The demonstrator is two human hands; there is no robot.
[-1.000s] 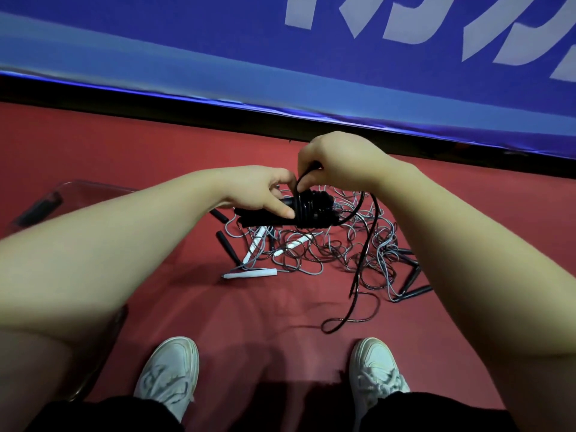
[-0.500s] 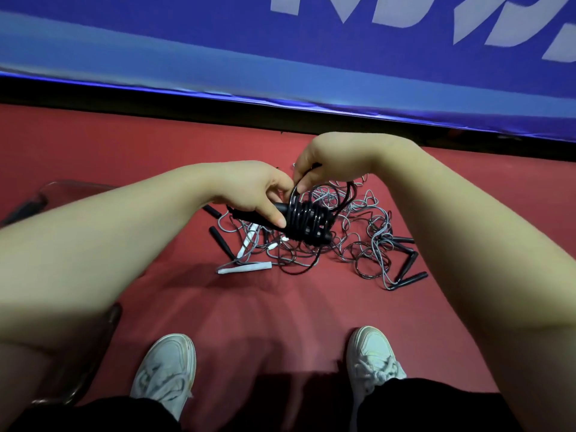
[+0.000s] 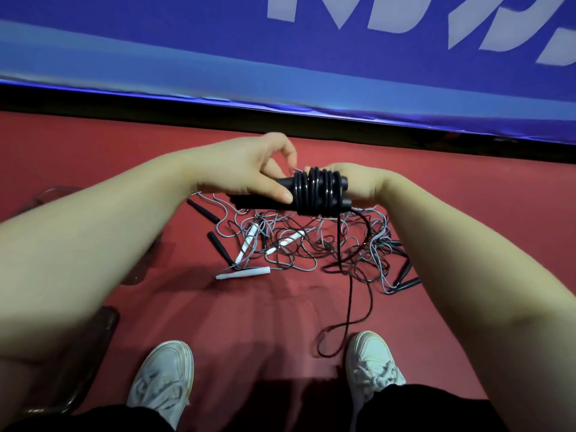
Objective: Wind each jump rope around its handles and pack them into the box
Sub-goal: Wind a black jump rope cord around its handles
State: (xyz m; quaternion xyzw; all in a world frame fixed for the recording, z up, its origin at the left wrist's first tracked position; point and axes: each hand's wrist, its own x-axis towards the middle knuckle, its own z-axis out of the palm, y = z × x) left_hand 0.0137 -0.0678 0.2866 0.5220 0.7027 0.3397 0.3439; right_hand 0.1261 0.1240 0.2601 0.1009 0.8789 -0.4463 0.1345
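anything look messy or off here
Yes: the spare jump ropes lie in one tangled heap on the red floor, black and white handles poking out. The black rope held by the left hand and right hand has an unwound tail trailing beside the right shoe.

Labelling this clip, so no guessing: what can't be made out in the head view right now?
All in the head view:
Box: mostly behind the left forearm; contents unseen.
Right hand: fingers behind the coils of the black jump rope; the strand they hold is hidden.
Rope pile: too tangled to count ropes.
Banner lettering: cut off by top edge.
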